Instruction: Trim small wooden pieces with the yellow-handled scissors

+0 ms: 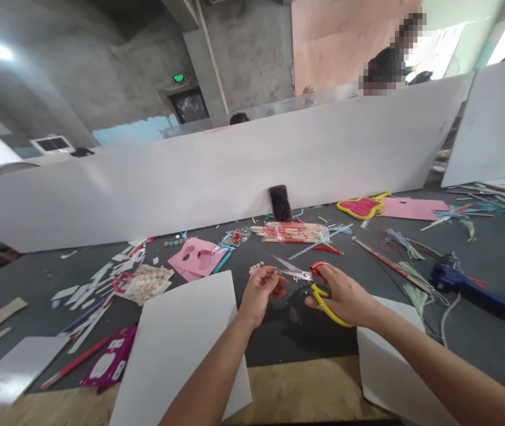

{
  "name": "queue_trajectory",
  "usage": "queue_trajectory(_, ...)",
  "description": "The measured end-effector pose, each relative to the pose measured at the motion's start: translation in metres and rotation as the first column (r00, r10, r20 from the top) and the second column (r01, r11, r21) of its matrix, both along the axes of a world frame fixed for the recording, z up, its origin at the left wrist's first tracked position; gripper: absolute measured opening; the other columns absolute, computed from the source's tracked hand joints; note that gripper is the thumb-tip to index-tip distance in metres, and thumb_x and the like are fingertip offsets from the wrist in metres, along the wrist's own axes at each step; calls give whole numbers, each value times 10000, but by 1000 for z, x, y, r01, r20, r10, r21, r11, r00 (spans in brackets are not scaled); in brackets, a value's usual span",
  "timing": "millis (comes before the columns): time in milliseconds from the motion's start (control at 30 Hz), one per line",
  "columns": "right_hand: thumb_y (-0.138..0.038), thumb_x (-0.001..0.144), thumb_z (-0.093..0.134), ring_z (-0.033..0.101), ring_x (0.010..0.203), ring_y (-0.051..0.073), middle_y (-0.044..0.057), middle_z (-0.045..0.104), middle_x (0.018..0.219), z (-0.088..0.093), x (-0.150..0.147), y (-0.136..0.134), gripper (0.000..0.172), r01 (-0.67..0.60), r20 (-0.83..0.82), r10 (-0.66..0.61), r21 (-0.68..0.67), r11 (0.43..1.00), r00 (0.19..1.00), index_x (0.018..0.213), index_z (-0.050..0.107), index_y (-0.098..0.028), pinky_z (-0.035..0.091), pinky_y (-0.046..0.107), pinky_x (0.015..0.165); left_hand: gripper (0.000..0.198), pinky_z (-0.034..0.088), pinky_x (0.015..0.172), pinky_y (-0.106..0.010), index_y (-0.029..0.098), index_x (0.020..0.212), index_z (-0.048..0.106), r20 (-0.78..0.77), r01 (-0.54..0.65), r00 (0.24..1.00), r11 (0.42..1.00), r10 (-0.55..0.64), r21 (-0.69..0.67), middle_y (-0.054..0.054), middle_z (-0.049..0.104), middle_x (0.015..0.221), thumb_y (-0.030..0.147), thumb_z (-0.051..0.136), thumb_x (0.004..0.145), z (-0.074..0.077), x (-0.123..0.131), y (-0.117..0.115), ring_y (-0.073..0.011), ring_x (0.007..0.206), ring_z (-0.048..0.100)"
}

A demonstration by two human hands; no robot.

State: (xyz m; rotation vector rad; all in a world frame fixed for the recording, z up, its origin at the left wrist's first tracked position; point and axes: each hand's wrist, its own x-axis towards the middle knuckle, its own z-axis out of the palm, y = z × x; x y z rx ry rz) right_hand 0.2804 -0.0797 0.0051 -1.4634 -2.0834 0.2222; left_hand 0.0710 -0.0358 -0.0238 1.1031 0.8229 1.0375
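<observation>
A pair of scissors (304,276) with yellow and red handles is in my right hand (345,293), its blades parted and pointing left. My left hand (261,293) is closed in a pinch beside the blade tips. Whatever sits between its fingertips is too small to make out. Just beyond that hand lie small pale beads (256,269) on the dark table. A few more pale bits are scattered under the scissor blades.
White boards (181,349) lie under both forearms. A phone (280,203) leans on the white partition (208,177), behind packaged sticks (290,232). Pink card (197,257) and a purple packet (110,358) lie left; a blue glue gun (469,287) lies right. A person (385,65) is beyond the partition.
</observation>
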Motion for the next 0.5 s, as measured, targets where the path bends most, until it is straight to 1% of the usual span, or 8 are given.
queue_trajectory(133,-462,747,589,594,847,265,101,624,866,-16,-2,6,302,14,30,-14,18,1000,999,900,558,-204,478,379,737,334,446,539,-206,168,858,587,31,-47,998,998,48,-29,3,675,749,413,730,681,-11,-2,3,-92,572,598)
queue_trajectory(233,-474,733,602,603,863,271,108,644,900,-23,3,8,306,15,14,-15,6,1000,1000,895,583,-215,478,380,749,307,444,517,-205,157,827,619,33,-62,997,997,64,-48,7,658,717,402,733,682,-14,-3,3,-80,539,573)
queue_trajectory(300,-496,684,651,601,837,260,88,643,880,-24,9,8,330,33,-143,-39,-40,999,989,866,598,-226,473,364,740,290,445,499,-207,148,825,636,29,-49,998,996,51,-69,-1,658,700,393,725,699,-15,-2,1,-80,517,568)
queue_trajectory(333,-509,658,673,595,791,247,67,633,829,-24,12,9,339,48,-254,-66,-77,996,965,838,602,-230,470,352,713,283,445,491,-207,143,824,643,28,-35,999,996,37,-83,-7,661,695,384,725,703,-15,-2,0,-82,509,571)
queue_trajectory(367,-520,636,690,581,736,229,45,612,768,-24,15,9,348,62,-375,-104,-123,990,921,810,602,-232,464,339,678,273,444,484,-205,140,823,649,30,-20,999,995,23,-99,-10,664,691,372,728,703,-16,-1,-1,-83,502,573)
queue_trajectory(400,-540,638,685,557,668,205,19,575,697,-23,18,9,359,69,-457,-139,-166,984,878,799,598,-231,454,323,631,260,445,481,-201,138,816,652,36,-4,999,993,8,-114,-12,668,690,354,736,699,-16,-1,-2,-81,498,574)
queue_trajectory(433,-563,662,661,536,624,186,3,544,661,-22,21,9,374,71,-496,-164,-200,977,853,809,593,-226,445,309,595,246,446,481,-196,140,809,652,47,11,999,992,-5,-129,-10,671,694,341,741,697,-17,-2,-3,-78,500,575)
queue_trajectory(500,-612,745,556,529,631,170,8,543,711,-18,27,10,447,71,-566,-201,-244,967,799,945,576,-213,444,296,582,219,448,480,-189,150,814,652,75,27,997,990,-16,-141,-3,673,698,320,738,706,-17,-2,-4,-73,502,573)
